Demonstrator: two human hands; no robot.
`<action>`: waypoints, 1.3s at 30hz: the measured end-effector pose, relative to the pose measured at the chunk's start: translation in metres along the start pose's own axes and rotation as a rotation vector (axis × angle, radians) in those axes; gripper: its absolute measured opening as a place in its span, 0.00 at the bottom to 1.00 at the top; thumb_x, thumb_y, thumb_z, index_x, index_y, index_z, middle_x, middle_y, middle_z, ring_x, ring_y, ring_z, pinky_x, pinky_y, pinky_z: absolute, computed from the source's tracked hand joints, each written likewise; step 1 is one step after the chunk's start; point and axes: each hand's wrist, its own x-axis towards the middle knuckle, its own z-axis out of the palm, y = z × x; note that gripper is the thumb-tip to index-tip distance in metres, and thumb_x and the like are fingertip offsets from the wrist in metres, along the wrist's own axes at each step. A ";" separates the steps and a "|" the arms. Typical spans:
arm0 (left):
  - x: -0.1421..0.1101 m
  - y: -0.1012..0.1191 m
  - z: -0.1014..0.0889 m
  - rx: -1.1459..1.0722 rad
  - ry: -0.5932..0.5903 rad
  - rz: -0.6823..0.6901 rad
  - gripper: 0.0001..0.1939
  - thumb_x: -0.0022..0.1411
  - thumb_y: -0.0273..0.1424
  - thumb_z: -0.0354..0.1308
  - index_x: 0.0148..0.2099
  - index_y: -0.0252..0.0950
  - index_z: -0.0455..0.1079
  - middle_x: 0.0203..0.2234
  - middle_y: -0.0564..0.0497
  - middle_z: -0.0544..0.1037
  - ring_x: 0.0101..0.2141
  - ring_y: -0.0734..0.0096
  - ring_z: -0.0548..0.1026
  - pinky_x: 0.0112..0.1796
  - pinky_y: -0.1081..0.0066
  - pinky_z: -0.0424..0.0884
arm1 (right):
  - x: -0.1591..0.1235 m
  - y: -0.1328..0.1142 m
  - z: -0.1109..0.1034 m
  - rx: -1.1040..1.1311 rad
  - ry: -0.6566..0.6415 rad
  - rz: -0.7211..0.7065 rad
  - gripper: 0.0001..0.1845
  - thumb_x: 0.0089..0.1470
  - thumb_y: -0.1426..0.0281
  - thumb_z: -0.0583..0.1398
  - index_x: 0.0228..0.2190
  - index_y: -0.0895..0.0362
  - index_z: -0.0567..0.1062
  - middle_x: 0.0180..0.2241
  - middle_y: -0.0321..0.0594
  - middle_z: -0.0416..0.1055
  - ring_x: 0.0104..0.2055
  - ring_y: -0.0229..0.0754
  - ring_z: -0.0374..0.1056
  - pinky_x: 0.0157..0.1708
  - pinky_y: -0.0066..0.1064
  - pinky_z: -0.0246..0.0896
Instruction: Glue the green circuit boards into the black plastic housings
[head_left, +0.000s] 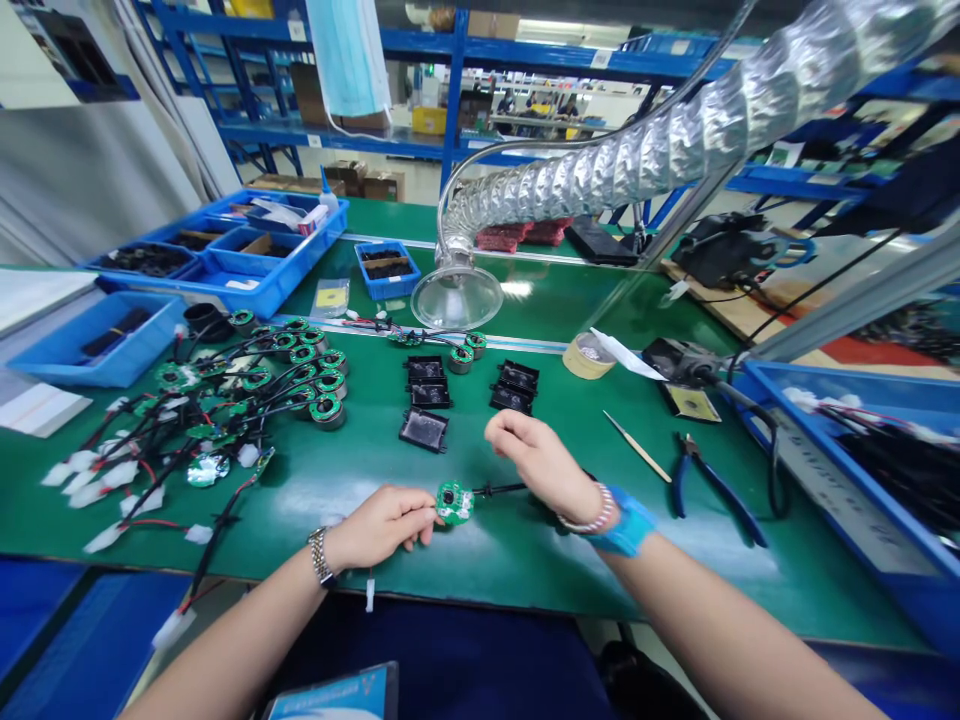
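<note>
My left hand pinches the edge of a small round green circuit board just above the green mat near the front edge. A black cable runs from the board to my right hand, which is closed in a loose fist around it. Several black rectangular housings lie on the mat just beyond my hands. A heap of similar green round boards with wires and white connectors lies to the left.
Blue-handled pliers and a thin stick lie to the right. A tape roll and a soldering stand sit further back. A silver fume hose with clear funnel hangs over the middle. Blue bins stand at left, another at right.
</note>
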 end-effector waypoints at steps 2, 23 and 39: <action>0.000 -0.002 0.000 -0.019 0.014 -0.015 0.16 0.61 0.37 0.46 0.28 0.32 0.66 0.22 0.52 0.71 0.21 0.79 0.66 0.25 0.78 0.63 | -0.014 -0.006 -0.028 -0.062 -0.108 -0.057 0.14 0.52 0.64 0.47 0.19 0.56 0.59 0.20 0.34 0.57 0.23 0.34 0.53 0.25 0.27 0.52; 0.002 -0.006 0.003 -0.354 -0.016 -0.060 0.13 0.58 0.39 0.52 0.32 0.33 0.60 0.20 0.52 0.74 0.17 0.79 0.67 0.20 0.78 0.61 | 0.072 0.065 -0.048 -0.957 -0.012 -0.008 0.17 0.53 0.72 0.53 0.45 0.62 0.69 0.49 0.52 0.64 0.47 0.49 0.64 0.42 0.36 0.60; -0.001 -0.002 0.001 -0.343 -0.065 -0.055 0.13 0.58 0.39 0.52 0.32 0.33 0.59 0.21 0.52 0.75 0.17 0.79 0.68 0.21 0.77 0.61 | 0.029 0.026 -0.012 -0.728 -0.375 -0.335 0.09 0.53 0.71 0.55 0.35 0.58 0.74 0.38 0.42 0.71 0.38 0.38 0.66 0.36 0.26 0.56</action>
